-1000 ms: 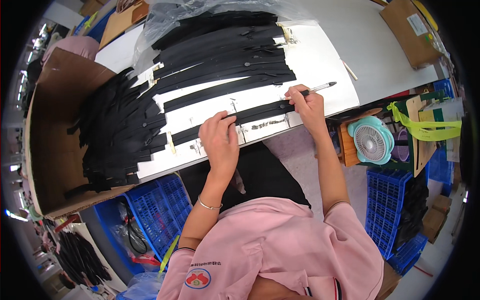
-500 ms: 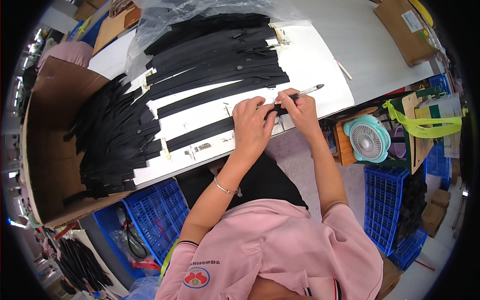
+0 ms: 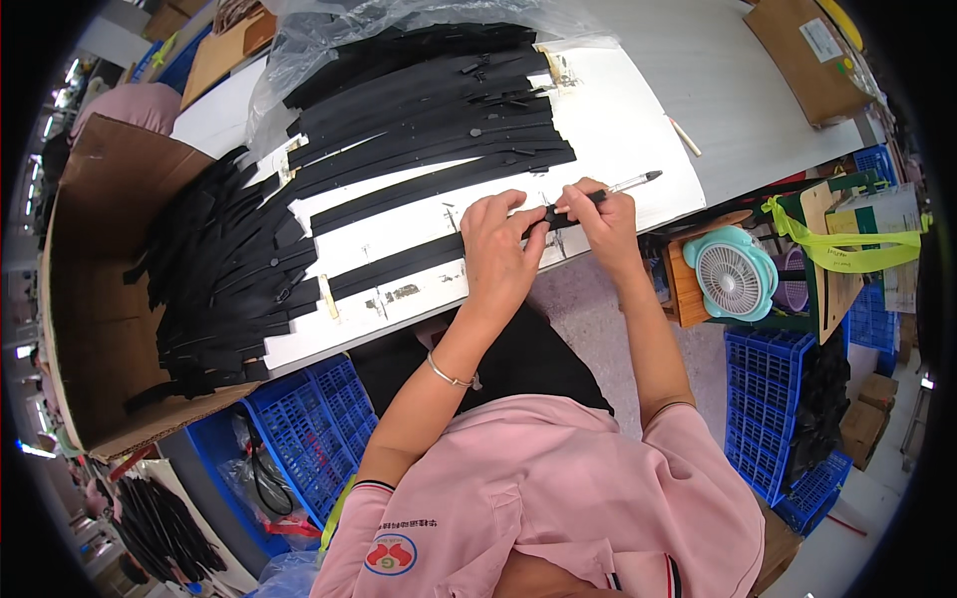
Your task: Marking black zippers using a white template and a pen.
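A black fabric strip (image 3: 399,267) lies along the near part of a white board (image 3: 623,130). My left hand (image 3: 501,247) is closed on the right end of this strip, its thumb and fingertips pinching it. Beside it, my right hand (image 3: 608,229) is closed around a pen (image 3: 628,183) with a clear barrel and dark ends, which points up to the right. The right fingertips are close to the strip's end, and the fingers partly hide what is between the hands. Farther back, several more black strips (image 3: 429,130) lie side by side across the board.
A cardboard box (image 3: 85,299) on the left has a heap of black strips (image 3: 224,269) spilling onto the board. Clear plastic film (image 3: 399,15) covers the far edge. At right are a turquoise fan (image 3: 733,279), blue crates (image 3: 763,409) and another cardboard box (image 3: 809,60).
My right hand has shifted slightly right and down, and the pen's outer end has moved a little right. My left hand stays nearly in place on the strip.
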Tool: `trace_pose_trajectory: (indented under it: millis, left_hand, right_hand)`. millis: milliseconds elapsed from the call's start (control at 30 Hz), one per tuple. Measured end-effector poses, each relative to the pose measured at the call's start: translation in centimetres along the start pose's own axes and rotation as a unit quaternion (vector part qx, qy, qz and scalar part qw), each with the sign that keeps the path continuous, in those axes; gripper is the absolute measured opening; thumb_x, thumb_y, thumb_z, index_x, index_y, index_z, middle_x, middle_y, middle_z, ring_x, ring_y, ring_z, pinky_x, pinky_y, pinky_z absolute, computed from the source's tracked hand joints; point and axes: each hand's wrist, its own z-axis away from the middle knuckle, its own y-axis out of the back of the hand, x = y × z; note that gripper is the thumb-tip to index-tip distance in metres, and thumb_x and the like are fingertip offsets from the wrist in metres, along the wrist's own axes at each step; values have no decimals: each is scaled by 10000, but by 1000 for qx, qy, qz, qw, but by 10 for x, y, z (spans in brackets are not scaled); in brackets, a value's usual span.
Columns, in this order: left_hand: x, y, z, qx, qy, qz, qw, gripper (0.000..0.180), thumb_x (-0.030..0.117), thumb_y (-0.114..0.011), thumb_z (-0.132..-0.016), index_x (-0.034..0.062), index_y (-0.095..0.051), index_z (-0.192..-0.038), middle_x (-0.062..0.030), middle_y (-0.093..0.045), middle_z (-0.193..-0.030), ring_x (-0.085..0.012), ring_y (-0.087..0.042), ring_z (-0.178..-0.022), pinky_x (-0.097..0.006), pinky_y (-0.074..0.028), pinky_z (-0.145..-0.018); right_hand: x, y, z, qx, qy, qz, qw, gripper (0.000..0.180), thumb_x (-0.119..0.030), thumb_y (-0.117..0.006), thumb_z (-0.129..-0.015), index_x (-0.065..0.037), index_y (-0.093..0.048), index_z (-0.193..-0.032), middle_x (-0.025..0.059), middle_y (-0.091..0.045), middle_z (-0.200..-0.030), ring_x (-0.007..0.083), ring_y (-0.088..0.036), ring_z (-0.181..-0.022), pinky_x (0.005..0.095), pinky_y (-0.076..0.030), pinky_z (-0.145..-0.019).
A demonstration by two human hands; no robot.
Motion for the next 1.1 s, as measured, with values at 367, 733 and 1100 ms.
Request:
trace_pose_trajectory:
  millis: [367, 733, 1100]
  left_hand:
    - [2, -4, 1, 5, 11, 6, 1000, 195, 96, -804, -779, 46, -784, -966, -91, -659, -1156, -298, -564, -1143, -433, -401, -1021]
    - [11, 19, 26, -44, -9, -104, 994, 454, 166, -727, -894, 99, -646, -1335, -172, -512, -1470, -359, -451, -1390, -634, -188, -1186]
    - [-60, 39, -35, -87, -9, -106, 991, 528, 291, -650, -992, 65, -546, -1458, -223, -417, -1576, -369, -309, -1521, -695, -105, -1199]
  right_hand:
    - [7, 9, -2, -78, 130, 131, 980, 176, -92, -694, -919, 19, -716, -785, 92, -708, -704, 152, -636, -593, 291, -465, -552]
    - [5, 19, 7, -36, -5, -8, 999, 256, -96, -623, -977, 18, -693, -758, 48, -691, -717, 100, -613, -646, 266, -457, -576]
    - [5, 6, 7, 47, 15, 35, 998, 318, -141, -595, -1014, 15, -680, -750, -5, -608, -669, 40, -477, -561, 210, -393, -535]
